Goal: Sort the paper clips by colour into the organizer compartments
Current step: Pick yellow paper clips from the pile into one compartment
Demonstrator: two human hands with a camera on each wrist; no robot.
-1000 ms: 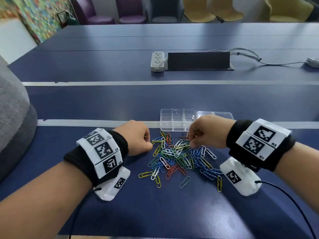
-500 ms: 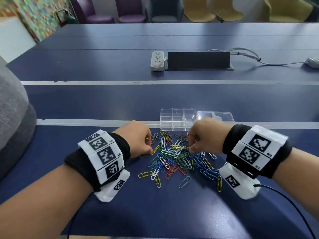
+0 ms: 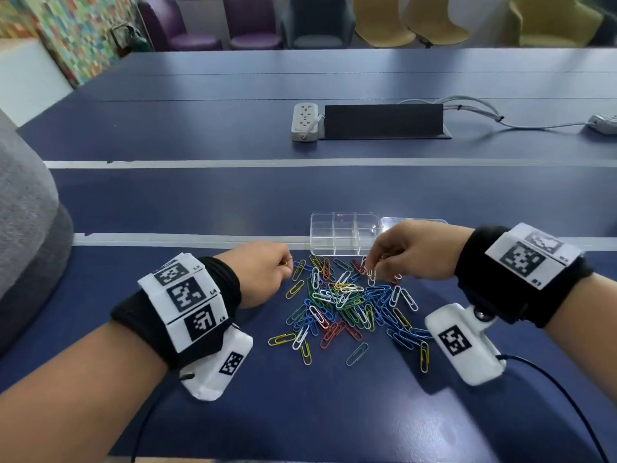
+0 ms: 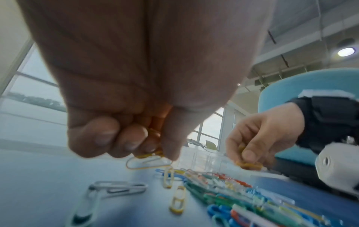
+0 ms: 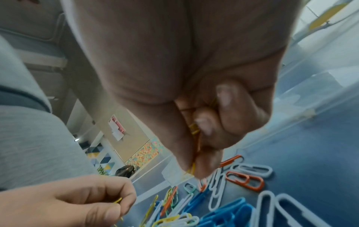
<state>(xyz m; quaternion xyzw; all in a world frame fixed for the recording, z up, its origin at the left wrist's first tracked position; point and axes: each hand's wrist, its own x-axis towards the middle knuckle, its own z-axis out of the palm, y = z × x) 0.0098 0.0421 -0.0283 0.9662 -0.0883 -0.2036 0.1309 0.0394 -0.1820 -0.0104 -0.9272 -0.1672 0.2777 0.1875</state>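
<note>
While both hands pinch yellow clips, left hand [image 3: 263,274] at the pile's [image 3: 347,309] left edge, right hand [image 3: 410,250] beside the organizer [image 3: 344,233]; lift straight up; shake tangled neighbours loose.

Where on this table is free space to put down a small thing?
Free: the dark blue table nearer than the multicoloured paper clip pile, and the strip between the clear plastic organizer and the white power strip. Crowded: between both wrists.

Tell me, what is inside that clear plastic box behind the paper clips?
The organizer looks empty: its visible compartments show only clear dividers. The right hand covers its near right corner, so that part cannot be checked.
</note>
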